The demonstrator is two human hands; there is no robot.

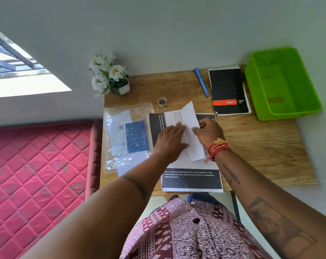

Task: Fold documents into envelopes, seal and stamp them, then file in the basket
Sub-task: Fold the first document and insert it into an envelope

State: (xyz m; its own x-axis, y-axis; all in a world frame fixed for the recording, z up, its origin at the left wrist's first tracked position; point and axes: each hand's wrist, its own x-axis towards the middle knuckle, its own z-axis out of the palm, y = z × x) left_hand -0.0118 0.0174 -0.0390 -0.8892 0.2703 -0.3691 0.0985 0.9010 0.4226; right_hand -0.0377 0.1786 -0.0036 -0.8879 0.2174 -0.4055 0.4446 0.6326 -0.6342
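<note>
Now you are pressing your left hand [170, 139] flat, fingers straight, on the folded document [191, 131] mid-bench, while your right hand [208, 132] seems to be pinching its raised fold; the green basket [281, 107] is sitting at the far right corner.

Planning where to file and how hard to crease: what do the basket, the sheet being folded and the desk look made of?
Basket: bright green plastic by its look, glossy, with moulded rounded rims. Sheet: thin white paper, matte, printed; it bends up along a fold under both hands. Desk: wood or wood-look laminate, matte, with grain lines and knots; which one cannot be told.
</note>
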